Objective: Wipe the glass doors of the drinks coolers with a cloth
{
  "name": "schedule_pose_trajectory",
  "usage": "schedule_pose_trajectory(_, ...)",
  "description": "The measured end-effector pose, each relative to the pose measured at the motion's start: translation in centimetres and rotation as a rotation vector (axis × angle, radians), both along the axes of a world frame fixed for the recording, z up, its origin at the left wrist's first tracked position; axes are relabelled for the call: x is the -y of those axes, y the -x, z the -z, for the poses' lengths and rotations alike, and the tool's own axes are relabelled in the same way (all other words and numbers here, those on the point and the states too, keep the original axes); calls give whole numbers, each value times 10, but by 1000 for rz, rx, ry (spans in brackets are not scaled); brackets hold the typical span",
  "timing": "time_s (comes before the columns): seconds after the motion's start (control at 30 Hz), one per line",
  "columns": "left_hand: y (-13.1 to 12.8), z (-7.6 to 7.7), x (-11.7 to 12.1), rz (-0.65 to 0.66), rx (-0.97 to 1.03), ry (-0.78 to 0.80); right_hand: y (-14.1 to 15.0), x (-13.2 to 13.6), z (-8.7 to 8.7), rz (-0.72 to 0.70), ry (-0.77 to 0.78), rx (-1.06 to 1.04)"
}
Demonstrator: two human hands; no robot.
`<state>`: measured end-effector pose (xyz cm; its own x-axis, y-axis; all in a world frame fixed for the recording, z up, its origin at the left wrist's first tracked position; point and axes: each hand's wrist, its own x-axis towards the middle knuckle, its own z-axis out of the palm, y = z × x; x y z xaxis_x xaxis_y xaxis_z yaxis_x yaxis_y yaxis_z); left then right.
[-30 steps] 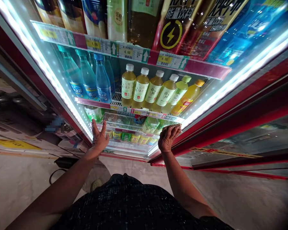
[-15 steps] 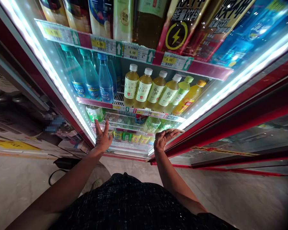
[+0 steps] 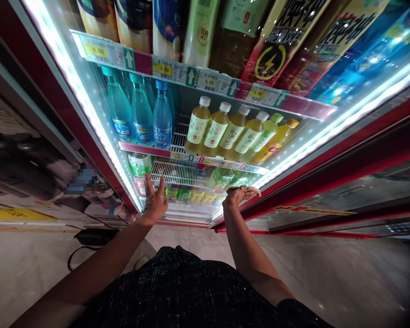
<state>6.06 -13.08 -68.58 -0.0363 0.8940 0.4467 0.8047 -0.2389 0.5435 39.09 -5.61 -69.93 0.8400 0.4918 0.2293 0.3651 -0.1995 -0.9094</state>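
Note:
My left hand point(image 3: 155, 200) is raised in front of the lower shelves of a lit drinks cooler, its fingers spread and nothing in them. Just behind its fingertips stands a bottle with a green and white label point(image 3: 140, 164). On the right, my right hand point(image 3: 241, 195) is held near the cooler's right edge, fingers stretched out sideways, with no object visible in it. Behind it are green bottles point(image 3: 222, 175) on a wire shelf point(image 3: 177, 174). Above stand several white-capped tea bottles point(image 3: 213, 130) and blue bottles point(image 3: 162, 120).
Large bottles and tall drinks fill the top shelf, behind a price strip point(image 3: 208, 83). Small yellow and green packs point(image 3: 197, 197) sit low down. Red door frames point(image 3: 328, 146) run along the right. A black bag point(image 3: 95, 236) lies on the floor at left.
The cooler's contents have shifted to the right in view as the camera turned. My right hand has rolled slightly, its fingers now more extended; my left hand keeps its spread.

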Motion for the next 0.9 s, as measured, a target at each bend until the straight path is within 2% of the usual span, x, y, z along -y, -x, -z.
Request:
schedule_pose_trajectory(0.17, 3, -4, 1, -80, -67, 76, 30, 4, -27, -2, 22, -142)
schedule_pose_trajectory(0.3, 9, -3, -3, -54, -95, 109, 53, 8, -31, 30, 40, -262)
schedule_pose_trajectory(0.43, 16, 3, -4, -31, -122, 76, 69, 6, -37, 64, 61, -397)
schedule_pose_trajectory(0.6, 21, 10, -3, 13, -138, 47, 88, 9, -52, 21, 5, -339)
schedule_pose_trajectory(0.77, 30, 15, -4, 28, -182, 49, 105, 13, -55, 4, -22, -348)
schedule_pose_trajectory(0.83, 34, 16, -4, 34, -204, 49, 110, 11, -54, -46, -23, -393)
schedule_pose_trajectory(0.9, 37, 15, -4, 50, -226, 46, 117, 10, -54, -205, -28, -441)
